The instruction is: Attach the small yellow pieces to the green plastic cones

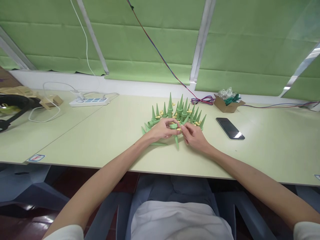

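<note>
My left hand [166, 129] grips a light green piece [173, 126] with a ring-like top, and a green spike [176, 142] points down below it toward the table's front. On the right, my right hand [193, 135] pinches at a small yellow part [179, 129] between the two hands. Behind them several green cones [180, 108] stand upright, with small yellow parts among them. A green tube [151, 123] and a few spikes lying flat [159, 144] are beside and under my left hand.
A black phone [230, 128] lies right of my hands. Behind it are a small cardboard box [226, 106] with plastic wrap and coiled red-blue wires [203, 100]. A power strip [89, 102] and a black object [18, 103] are on the left of the table [100, 143].
</note>
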A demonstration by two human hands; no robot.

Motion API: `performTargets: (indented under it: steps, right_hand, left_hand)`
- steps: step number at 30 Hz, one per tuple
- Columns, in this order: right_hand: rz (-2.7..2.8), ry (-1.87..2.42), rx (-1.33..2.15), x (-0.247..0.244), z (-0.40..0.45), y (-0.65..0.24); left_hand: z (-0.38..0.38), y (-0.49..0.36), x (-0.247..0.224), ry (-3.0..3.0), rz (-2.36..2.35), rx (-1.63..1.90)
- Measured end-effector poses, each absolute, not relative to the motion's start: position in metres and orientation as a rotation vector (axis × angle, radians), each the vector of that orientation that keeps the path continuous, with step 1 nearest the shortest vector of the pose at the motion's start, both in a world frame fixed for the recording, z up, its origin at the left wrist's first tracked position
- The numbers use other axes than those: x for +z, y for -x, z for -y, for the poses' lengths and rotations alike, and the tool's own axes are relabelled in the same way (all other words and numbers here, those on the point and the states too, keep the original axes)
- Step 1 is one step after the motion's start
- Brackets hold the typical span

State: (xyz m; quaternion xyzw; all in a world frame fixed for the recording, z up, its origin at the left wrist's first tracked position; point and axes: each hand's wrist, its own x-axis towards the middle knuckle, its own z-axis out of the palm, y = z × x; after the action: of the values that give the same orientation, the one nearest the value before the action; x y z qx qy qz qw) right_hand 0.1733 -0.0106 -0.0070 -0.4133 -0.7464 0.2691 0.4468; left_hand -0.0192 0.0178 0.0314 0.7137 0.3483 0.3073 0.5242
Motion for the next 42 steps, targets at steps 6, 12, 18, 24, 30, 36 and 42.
performTargets:
  steps: [6,12,18,24,30,36,42]
  right_hand:
    - [1.846,1.044,0.634,-0.0066,0.0108,-0.1722]
    - [1.835,1.082,0.640,-0.0069,0.0097,-0.1715]
    - [1.792,1.069,0.697,-0.0084,0.0094,-0.1719]
    - [1.774,1.018,0.768,-0.0069,0.0116,-0.1720]
    - [1.815,0.989,0.767,-0.0057,0.0124,-0.1731]
    - [1.833,1.034,0.701,-0.0072,0.0105,-0.1724]
    - [1.829,1.049,0.713,-0.0063,0.0117,-0.1723]
  left_hand:
    - [-0.0183,0.0185,0.0299,-1.724,-0.798,0.717]
    - [-0.0186,0.0193,0.0290,-1.706,-0.758,0.689]
    - [-0.0191,0.0192,0.0303,-1.700,-0.788,0.709]
    - [-0.0179,0.0200,0.0325,-1.702,-0.833,0.737]
    - [-0.0177,0.0198,0.0325,-1.737,-0.836,0.726]
    - [-0.0172,0.0194,0.0324,-1.781,-0.838,0.721]
    - [-0.0188,0.0194,0.0304,-1.787,-0.791,0.702]
